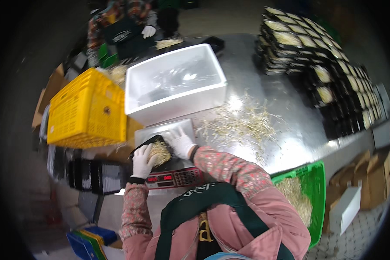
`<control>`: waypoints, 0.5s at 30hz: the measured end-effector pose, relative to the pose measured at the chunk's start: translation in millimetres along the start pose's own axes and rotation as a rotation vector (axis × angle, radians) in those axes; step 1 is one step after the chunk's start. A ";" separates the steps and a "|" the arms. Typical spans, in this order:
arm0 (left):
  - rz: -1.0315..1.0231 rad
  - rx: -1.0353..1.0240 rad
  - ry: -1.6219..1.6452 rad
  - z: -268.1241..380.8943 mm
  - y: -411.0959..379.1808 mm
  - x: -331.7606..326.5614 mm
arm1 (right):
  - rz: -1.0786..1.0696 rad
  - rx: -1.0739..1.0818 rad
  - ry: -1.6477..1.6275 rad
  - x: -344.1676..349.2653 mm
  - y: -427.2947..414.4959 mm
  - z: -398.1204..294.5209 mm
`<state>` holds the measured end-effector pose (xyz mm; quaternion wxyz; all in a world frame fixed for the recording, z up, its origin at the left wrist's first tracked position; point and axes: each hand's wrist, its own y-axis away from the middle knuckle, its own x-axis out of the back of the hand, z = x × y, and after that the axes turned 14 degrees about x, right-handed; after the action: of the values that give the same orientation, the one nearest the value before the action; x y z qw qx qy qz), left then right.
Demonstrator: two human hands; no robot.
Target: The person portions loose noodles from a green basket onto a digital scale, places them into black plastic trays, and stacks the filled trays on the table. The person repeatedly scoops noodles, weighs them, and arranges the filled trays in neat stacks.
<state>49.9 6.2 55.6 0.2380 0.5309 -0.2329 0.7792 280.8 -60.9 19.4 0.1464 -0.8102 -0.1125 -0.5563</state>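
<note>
A black plastic tray [154,139] with a mound of pale sprouts [161,154] sits on the metal plate of a digital weighing scale [178,178]. My left hand [143,162], in a white glove, grips the tray's left side, its fingers reaching over the rim to the sprouts. On the opposite side lies my right hand [179,143], also gloved, with fingers spread over the scale plate [185,126] beside the tray. Whether the right thumb touches the tray is unclear. Loose sprouts [243,123] are scattered over the steel table [247,55] to the right.
A white foam box [178,109] stands behind the scale, beside a yellow crate [87,110]. Black trays [97,177] are stacked at left. Filled packs [299,35] pile up at right. A green crate [318,201] holds sprouts near my right elbow. Across the table is another person [126,35].
</note>
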 end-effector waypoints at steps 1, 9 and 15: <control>-0.007 -0.007 -0.008 3.5 -5.8 -0.3 | 0.139 0.064 0.105 -32.8 8.9 14.0; -0.026 -0.001 0.128 9.9 -5.9 2.4 | 0.018 -0.513 0.167 -19.8 131.1 105.0; 0.244 -0.118 0.225 30.3 -21.8 19.5 | -0.007 -0.913 0.229 0.5 298.5 116.7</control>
<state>78.8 7.0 86.3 0.1970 0.3932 -0.3127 0.8419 485.4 -296.8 -53.0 -0.2151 -0.7248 0.1577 -0.6353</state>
